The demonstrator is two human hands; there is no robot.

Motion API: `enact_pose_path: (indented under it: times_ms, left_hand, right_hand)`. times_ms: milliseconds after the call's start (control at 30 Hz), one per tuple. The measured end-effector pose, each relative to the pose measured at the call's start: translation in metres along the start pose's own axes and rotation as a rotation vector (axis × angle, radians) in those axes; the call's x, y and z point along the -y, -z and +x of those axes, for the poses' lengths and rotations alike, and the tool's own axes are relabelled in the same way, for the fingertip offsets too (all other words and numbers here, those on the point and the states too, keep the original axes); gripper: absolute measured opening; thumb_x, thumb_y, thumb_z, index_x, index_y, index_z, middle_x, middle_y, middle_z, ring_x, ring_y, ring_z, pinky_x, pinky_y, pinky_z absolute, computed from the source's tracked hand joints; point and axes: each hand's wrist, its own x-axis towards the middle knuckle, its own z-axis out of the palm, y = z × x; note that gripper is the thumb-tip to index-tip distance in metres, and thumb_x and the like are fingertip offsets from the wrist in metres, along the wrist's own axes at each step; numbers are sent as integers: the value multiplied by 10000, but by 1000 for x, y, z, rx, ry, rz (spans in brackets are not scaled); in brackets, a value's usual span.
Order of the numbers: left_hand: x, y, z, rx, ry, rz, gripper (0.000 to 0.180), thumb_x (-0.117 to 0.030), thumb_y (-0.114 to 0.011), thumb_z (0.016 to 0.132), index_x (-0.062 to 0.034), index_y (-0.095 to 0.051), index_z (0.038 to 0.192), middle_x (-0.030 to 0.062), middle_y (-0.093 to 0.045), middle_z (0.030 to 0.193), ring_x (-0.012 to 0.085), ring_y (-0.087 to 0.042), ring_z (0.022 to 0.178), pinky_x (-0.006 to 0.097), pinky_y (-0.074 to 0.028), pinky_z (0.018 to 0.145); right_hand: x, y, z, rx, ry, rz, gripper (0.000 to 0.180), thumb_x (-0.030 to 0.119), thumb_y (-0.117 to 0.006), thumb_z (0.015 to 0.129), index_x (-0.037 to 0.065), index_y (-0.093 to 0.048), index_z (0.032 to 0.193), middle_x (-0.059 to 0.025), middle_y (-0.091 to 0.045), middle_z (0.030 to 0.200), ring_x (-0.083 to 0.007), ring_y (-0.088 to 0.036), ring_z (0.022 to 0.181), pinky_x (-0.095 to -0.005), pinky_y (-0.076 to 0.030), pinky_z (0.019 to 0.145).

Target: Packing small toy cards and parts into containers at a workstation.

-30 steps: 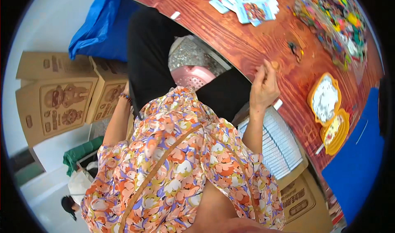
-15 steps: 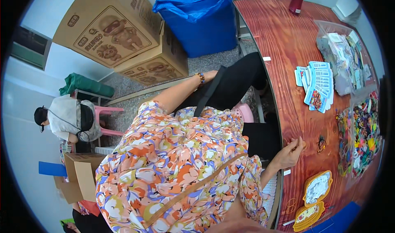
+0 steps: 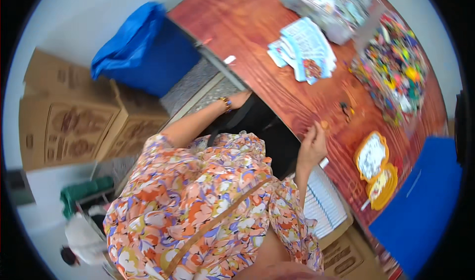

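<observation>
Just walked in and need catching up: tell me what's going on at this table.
A person in a floral top sits at a wooden table. Their right hand rests at the table edge, pinching a small orange piece. Their left hand is down by their lap, off the table, holding nothing visible. On the table lie a stack of blue leaflets, a heap of small colourful pieces and two orange-rimmed trays.

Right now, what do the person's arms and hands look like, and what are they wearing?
Both forearms are bare below short, loose sleeves of a flowery top in orange, purple, white and yellow. The left hand has a beaded bracelet on its wrist, in gold and dark tones. The right hand wears no glove; no ring or watch is clear enough to tell.
</observation>
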Motion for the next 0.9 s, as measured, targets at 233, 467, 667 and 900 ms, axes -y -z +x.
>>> enact_pose_path:
  times_ms: [233, 467, 667, 900]
  left_hand:
    - [-135, 26, -62, 203, -122, 738, 499, -349, -551, 971, 63, -548, 1253, 272, -568, 1286, 435, -583, 1132, 457, -473, 970]
    - [-228, 27, 42, -491, -812, 733, 461, -261, -797, 765, -59, -594, 1127, 109, -584, 1074, 331, -554, 1029, 480, -420, 928]
    - [-193, 15, 117, -576, -532, 739, 696, -369, -909, 580, -69, -567, 1106, 114, -532, 1126, 327, -465, 1102, 519, -314, 936]
    - [-173, 38, 109, -610, -660, 327, 375, -217, -826, 741, -83, -580, 990, 67, -617, 951, 269, -523, 1052, 469, -286, 982]
  right_hand:
    - [1, 10, 0, -95, -94, 79, 191, 28, -645, 887, 55, -692, 1071, -107, -703, 820, -251, -691, 688, -343, -539, 611]
    - [17, 9, 13, -98, 16, -139, 181, 17, -623, 895, 45, -683, 1064, -114, -708, 816, -230, -718, 730, -316, -547, 632]
    - [14, 8, 8, -114, -74, -124, 177, -5, -606, 904, 21, -681, 1062, -116, -707, 827, -203, -705, 710, -306, -541, 636]
    - [51, 14, 107, -53, -68, 151, 219, 83, -599, 967, -15, -643, 1157, -102, -688, 1042, -151, -644, 909, -282, -525, 792]
